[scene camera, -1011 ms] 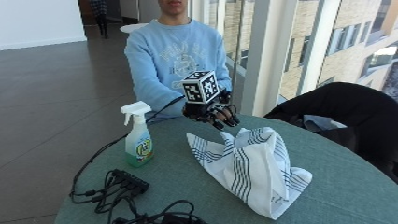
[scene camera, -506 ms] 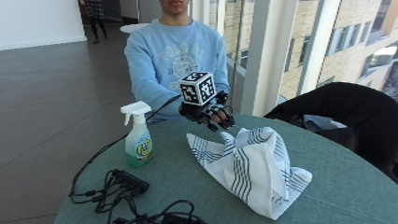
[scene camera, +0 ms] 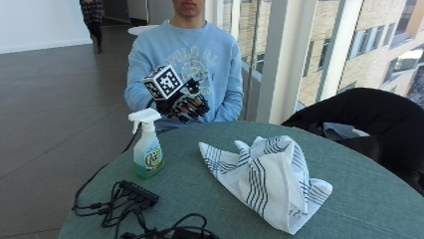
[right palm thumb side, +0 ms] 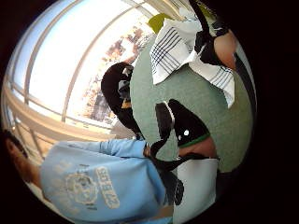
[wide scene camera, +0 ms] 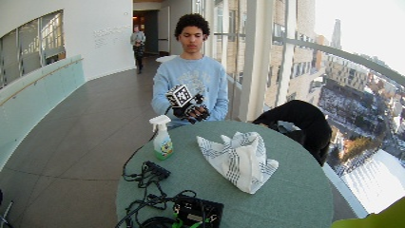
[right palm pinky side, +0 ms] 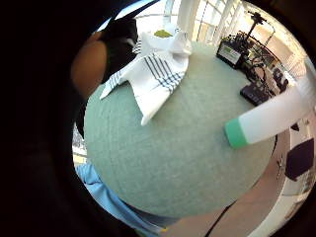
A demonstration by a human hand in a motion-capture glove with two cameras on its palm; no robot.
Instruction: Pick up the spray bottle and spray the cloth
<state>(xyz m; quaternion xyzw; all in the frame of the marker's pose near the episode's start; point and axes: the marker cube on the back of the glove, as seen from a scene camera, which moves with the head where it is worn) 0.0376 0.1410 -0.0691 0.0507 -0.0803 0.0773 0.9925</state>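
The spray bottle [scene camera: 147,149] stands upright on the round green table [scene camera: 218,209], with a white trigger head and green liquid. My gloved right hand [scene camera: 185,104] hovers above the table's far edge, just behind and above the bottle, touching nothing. Its fingers [scene camera: 193,108] hang loosely curled and empty. The white cloth with dark stripes [scene camera: 268,179] lies heaped in the middle of the table, to the right of the bottle. In the little finger side palm view the bottle [right palm pinky side: 276,118] and the cloth [right palm pinky side: 153,74] lie on the table [right palm pinky side: 173,163] below the palm.
A black power strip with tangled cables [scene camera: 136,199] lies at the table's near left, in front of the bottle. A chair with a dark jacket [scene camera: 361,114] stands at the far right. Black equipment [wide scene camera: 196,211] sits at the near edge.
My right hand has moved left and slightly up, from near the cloth's far corner to a spot behind the spray bottle. Bottle and cloth have not moved.
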